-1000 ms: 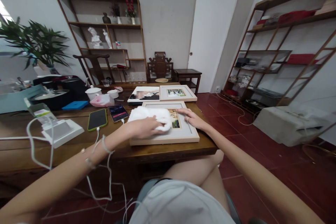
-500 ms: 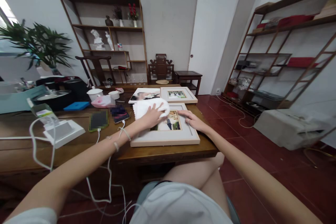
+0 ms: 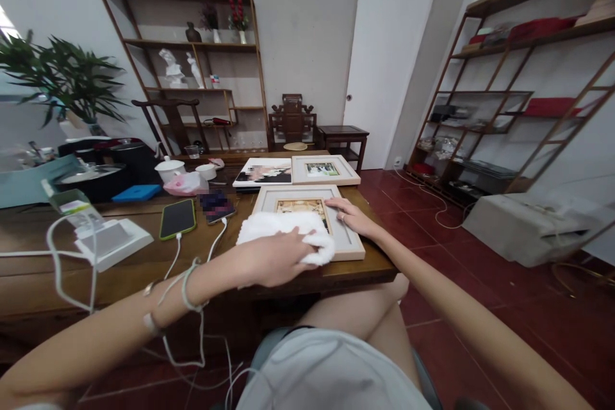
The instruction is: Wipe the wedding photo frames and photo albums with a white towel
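A picture frame (image 3: 352,242) with a pale wood edge and a white mat lies flat near the front of the table; part of its photo (image 3: 307,206) shows. My left hand (image 3: 283,257) presses a white cloth (image 3: 269,225) onto the frame's near left part, fingers curled over the cloth, which hides that corner. On the frame's right side rests my right hand (image 3: 354,216), its fingers stretched out flat over the mat. Behind lie a second framed photo (image 3: 327,159) and a white-edged picture (image 3: 264,173), side by side.
Left on the wooden table (image 3: 129,269) are a green-edged phone (image 3: 177,219), another phone (image 3: 218,206), white cables, an open box (image 3: 108,240), a blue case (image 3: 136,193), a pink-and-white bag (image 3: 186,183) and a white lidded pot (image 3: 170,170). Red floor tiles lie to the right.
My left hand has drawn the cloth toward me, from the frame's upper left to its near edge. The right hand stays in nearly the same place.
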The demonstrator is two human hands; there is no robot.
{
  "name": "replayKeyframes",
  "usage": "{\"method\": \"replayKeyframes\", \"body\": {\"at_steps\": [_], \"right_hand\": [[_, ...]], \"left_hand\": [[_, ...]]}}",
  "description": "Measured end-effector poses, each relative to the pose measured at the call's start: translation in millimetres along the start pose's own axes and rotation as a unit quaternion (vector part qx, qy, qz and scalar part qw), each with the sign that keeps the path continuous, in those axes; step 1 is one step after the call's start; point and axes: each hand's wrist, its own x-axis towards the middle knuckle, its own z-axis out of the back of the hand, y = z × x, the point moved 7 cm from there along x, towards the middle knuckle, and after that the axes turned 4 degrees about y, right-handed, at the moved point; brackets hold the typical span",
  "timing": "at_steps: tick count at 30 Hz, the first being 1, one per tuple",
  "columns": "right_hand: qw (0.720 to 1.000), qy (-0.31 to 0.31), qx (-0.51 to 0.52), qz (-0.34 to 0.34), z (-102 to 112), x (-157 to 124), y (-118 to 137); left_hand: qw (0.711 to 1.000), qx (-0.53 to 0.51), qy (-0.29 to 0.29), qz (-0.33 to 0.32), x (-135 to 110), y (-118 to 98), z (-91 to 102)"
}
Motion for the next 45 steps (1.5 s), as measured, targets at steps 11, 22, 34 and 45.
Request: {"method": "replayKeyframes", "body": {"at_steps": [11,22,34,45], "right_hand": [[0.999,0.009,0.029,-0.020,-2,2,-5],[1.000,0.002,0.021,-0.012,-1,2,-8],[0.999,0.000,0.033,0.004,1,1,-7],[0.999,0.000,0.044,-0.004,0,-1,-3]], "left_hand": [[0.986,0.027,-0.139,0.088,68,60,-0.7],[0.999,-0.005,-0.029,0.029,73,50,9.5],[0.996,-0.088,-0.034,0.008,49,-6,9.8],[0.999,-0.038,0.004,0.010,54,-5,-2.4]]}}
